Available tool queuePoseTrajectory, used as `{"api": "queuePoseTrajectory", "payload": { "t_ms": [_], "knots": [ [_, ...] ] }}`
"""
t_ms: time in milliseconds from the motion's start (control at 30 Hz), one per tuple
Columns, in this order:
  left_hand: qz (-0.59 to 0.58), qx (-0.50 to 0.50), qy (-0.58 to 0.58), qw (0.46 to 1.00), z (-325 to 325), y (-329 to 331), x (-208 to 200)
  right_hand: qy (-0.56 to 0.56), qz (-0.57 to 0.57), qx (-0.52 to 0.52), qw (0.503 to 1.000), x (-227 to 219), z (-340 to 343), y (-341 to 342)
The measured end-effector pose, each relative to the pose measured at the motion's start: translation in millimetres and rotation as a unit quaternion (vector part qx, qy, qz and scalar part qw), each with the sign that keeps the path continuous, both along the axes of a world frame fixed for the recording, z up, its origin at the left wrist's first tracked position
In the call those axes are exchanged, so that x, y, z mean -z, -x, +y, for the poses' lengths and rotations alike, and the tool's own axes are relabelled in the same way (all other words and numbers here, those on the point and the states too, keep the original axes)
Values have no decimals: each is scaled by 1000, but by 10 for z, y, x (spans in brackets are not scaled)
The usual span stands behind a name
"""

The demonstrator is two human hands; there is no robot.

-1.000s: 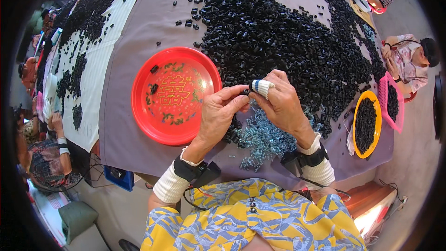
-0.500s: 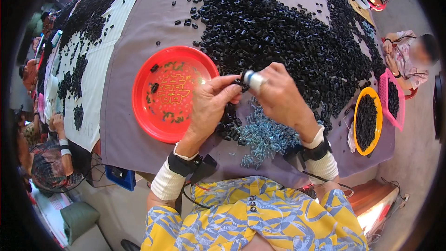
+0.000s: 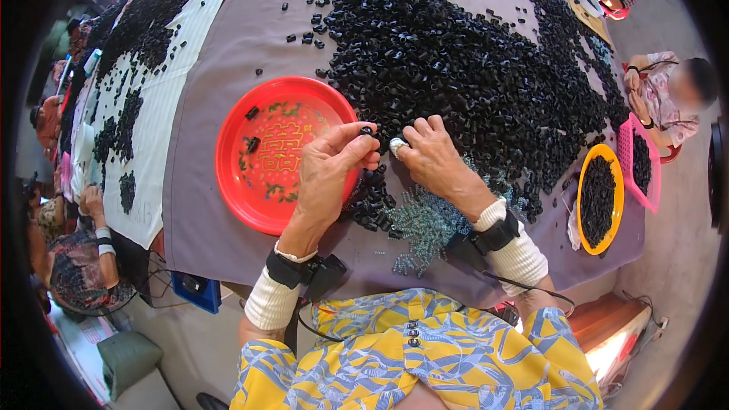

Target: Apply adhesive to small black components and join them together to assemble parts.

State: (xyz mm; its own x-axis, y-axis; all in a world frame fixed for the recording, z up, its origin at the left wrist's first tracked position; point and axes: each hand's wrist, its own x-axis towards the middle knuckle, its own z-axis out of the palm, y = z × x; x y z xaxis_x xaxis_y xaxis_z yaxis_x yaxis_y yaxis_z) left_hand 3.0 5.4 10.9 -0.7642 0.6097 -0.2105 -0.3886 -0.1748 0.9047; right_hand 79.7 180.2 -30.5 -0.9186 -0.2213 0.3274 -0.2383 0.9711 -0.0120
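My left hand [image 3: 323, 171] is raised over the right edge of the red tray [image 3: 226, 182], with its thumb and forefinger pinched on a small black piece [image 3: 366, 130], held up clear of the desk [image 3: 220, 53]. My right hand [image 3: 439, 163] is just beside it, to the right and apart from the piece; its fingers are bent inward, and a white finger cover [image 3: 396, 146] sits on one of them. I cannot tell whether those fingertips are closed on anything or a little apart. Under and beside my right wrist lies a loose heap of thin bluish metal springs [image 3: 425, 231], and beyond both hands spreads a wide pile of black pieces [image 3: 448, 68], with a few strays at its far left. A couple more black pieces lie in the red tray. To my right, a yellow bowl [image 3: 621, 201] full of long black parts [image 3: 598, 201] stands near a pink basket [image 3: 627, 156], which also holds black parts. I wear pale knitted cuffs [image 3: 272, 302] with black straps [image 3: 285, 269] on both wrists. Past the basket, a co-worker in a patterned top [image 3: 659, 95] sits at the desk.
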Motion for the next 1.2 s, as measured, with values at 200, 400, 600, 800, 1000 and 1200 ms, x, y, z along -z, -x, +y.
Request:
{"api": "queuePoseTrajectory", "payload": {
  "t_ms": [200, 400, 600, 800, 1000, 1200],
  "knots": [
    [-20, 0, -11, 1000, 2, -35, 31, 11, -32, -22, 999, -46, 32, 36],
    [-29, 34, 20, 999, 104, -109, 95, 368, -26, 24, 929, -427, 92, -178],
    [-32, 73, -2, 997, 256, -192, 89, 295, 93, -57, 949, -483, 101, -192],
    [-46, 84, -27, 995, 247, -172, 92, 478, -31, 32, 877, -576, 119, -291],
    [-28, 55, -42, 997, 254, -190, 74, 408, -5, 26, 912, -552, 136, -269],
    [39, 32, -23, 998, 259, -224, 45, 341, 24, -2, 940, -578, 57, -211]
  ]
}}
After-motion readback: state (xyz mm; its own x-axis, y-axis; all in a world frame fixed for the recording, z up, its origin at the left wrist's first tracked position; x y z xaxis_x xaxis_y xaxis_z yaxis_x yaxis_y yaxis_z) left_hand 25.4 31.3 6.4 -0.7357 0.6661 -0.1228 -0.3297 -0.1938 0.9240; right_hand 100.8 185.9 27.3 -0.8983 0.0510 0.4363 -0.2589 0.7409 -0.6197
